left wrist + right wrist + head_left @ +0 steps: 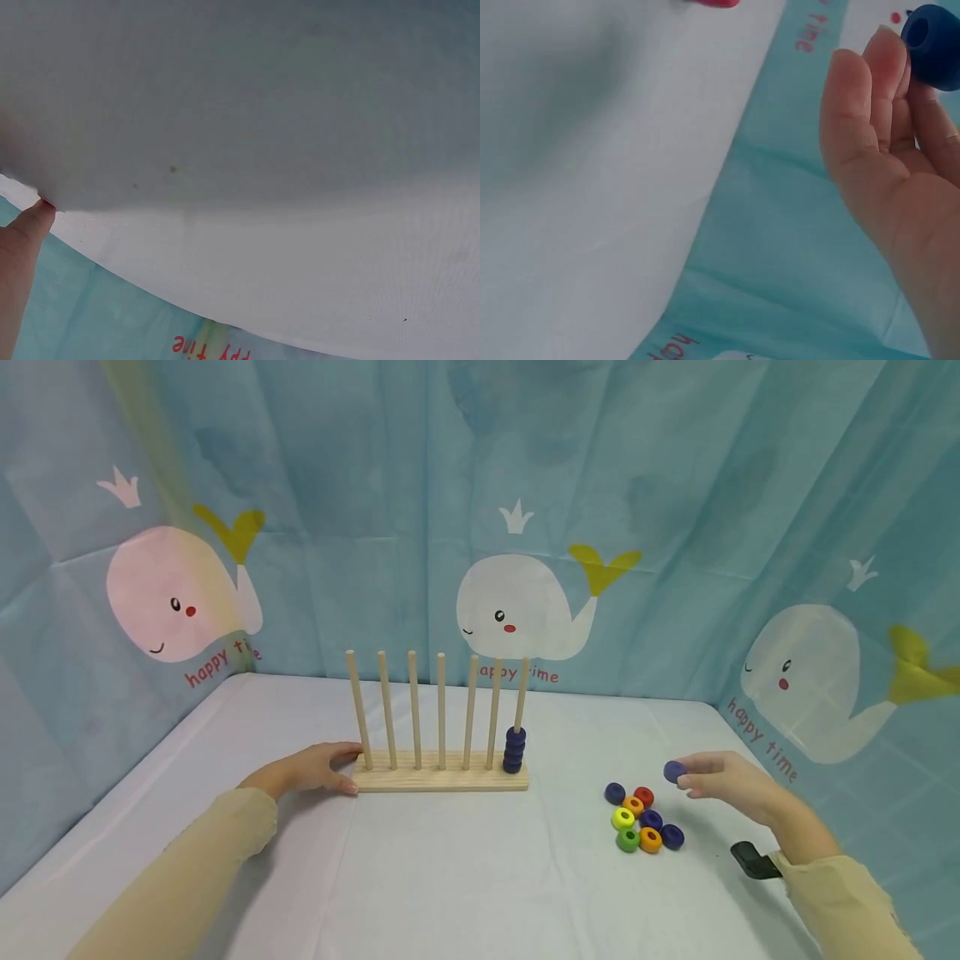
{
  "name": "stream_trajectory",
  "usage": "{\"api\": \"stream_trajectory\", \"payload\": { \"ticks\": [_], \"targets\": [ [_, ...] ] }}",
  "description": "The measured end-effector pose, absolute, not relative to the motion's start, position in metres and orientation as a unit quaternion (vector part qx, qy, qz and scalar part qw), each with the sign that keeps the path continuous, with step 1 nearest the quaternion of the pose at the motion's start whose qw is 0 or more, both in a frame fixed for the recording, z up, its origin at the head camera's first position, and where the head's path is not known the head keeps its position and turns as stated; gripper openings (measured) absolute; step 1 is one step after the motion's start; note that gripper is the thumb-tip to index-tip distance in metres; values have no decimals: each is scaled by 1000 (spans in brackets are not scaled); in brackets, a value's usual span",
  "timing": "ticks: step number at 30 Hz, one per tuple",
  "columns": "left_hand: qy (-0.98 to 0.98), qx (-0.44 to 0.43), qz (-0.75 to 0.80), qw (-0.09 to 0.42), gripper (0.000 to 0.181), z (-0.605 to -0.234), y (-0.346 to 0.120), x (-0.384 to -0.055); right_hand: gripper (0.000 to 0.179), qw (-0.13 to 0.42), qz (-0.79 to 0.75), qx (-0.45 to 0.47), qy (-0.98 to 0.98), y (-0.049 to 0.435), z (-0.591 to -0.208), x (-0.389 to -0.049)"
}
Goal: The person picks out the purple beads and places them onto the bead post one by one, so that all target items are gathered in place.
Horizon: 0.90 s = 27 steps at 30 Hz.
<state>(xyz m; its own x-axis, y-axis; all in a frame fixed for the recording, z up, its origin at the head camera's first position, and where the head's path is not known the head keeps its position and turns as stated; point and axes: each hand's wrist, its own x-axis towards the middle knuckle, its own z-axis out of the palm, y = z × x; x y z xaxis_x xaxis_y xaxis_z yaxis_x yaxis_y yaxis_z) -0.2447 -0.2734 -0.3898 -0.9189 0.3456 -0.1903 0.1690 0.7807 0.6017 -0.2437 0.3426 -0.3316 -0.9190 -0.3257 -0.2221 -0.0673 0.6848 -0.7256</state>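
Note:
In the head view, a wooden peg rack (441, 781) with several upright pegs stands on the table. Its rightmost peg carries a stack of dark blue beads (513, 750). My left hand (311, 768) grips the left end of the base, thumb at the front and fingers at the back. Off to the right, my right hand (731, 783) pinches a dark blue bead (675, 772) above the table; the right wrist view shows that same bead (934, 46) at the fingertips, its hole visible. In the left wrist view only part of a left finger (22, 247) appears.
Loose beads lie grouped left of and below my right hand: blue (615, 792), red (643, 797), yellow (622, 817), green (628, 839) and orange (650, 839). A whale-print curtain (360, 585) hangs around the white table (450, 877).

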Motion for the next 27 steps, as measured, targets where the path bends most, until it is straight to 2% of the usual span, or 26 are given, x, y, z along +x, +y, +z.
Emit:
{"api": "stream_trajectory", "payload": {
  "ticks": [7,27],
  "targets": [
    [934,139,296,144,87,-387,-273,-244,68,158,-393,-93,901,329,-324,-241],
    [930,128,311,150,91,-391,-273,-243,62,132,-448,-102,878,290,-304,-239]
  ]
}}
